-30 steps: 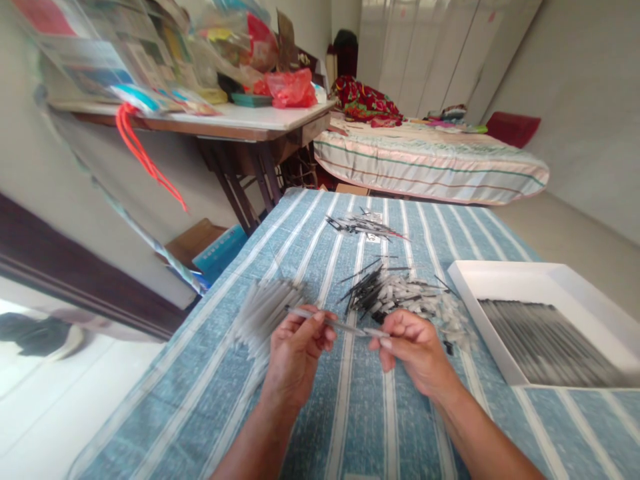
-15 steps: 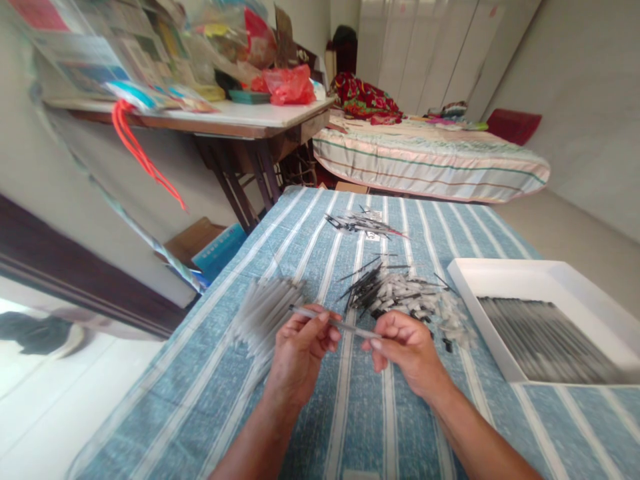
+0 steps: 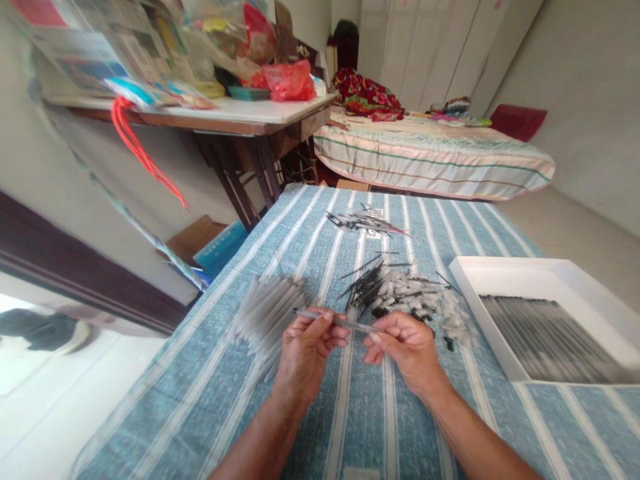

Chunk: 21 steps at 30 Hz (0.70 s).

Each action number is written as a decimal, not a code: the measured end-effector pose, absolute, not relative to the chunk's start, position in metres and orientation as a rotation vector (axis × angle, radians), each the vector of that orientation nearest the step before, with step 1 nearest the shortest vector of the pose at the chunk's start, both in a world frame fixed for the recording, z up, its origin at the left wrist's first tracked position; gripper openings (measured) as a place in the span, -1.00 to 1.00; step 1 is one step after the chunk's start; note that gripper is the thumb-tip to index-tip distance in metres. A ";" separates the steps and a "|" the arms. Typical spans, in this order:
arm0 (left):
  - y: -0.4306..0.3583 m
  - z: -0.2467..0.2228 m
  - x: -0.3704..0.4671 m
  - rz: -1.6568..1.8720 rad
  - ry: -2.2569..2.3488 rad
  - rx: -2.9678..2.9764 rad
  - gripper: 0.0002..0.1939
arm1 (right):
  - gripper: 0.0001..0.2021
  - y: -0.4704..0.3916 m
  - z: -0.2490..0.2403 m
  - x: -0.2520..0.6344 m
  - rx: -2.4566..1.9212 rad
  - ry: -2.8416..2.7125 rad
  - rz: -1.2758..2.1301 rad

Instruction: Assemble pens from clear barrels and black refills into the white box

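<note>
A slim grey pen (image 3: 353, 325) spans the gap between my two hands above the striped cloth. My left hand (image 3: 311, 340) pinches it near its dark-tipped left end. At the pen's right end, the thumb and fingers of my right hand (image 3: 404, 343) are closed on it. Beside my left hand lies a bundle of translucent grey pen barrels (image 3: 270, 317). Just beyond my right hand is a loose heap of small clear and black pen parts (image 3: 410, 293). Whatever is between my right fingertips is hidden.
A white tray (image 3: 520, 270) at the right holds a row of dark-ended pens (image 3: 550, 337). A smaller pile of thin refill-like pieces (image 3: 367, 221) lies at the far part of the cloth-covered table (image 3: 200, 373). Behind stand a cluttered desk (image 3: 295, 113) and a bed (image 3: 430, 157).
Both hands have shifted very slightly to the right in view, still on the pen. The right fingers have curled a little closer around its end. The piles look unchanged.
</note>
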State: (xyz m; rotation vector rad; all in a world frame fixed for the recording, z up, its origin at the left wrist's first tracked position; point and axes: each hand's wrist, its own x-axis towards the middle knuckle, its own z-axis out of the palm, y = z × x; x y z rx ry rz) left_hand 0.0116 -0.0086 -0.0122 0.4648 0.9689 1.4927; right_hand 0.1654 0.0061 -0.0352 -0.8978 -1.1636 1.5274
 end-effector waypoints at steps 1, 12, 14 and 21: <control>-0.009 -0.014 0.012 1.499 0.970 0.465 -0.91 | -0.81 0.006 -0.036 0.165 -0.896 -1.162 1.527; -0.009 -0.006 0.011 1.463 1.064 0.541 -0.86 | -0.86 0.015 -0.026 0.169 -0.973 -1.554 1.283; -0.006 -0.006 0.010 1.410 1.114 0.547 -0.84 | -0.89 0.018 -0.018 0.171 -0.999 -1.771 1.015; 0.002 -0.011 0.014 1.219 1.225 0.696 -0.80 | -0.84 0.013 0.002 0.168 -1.088 -2.297 0.302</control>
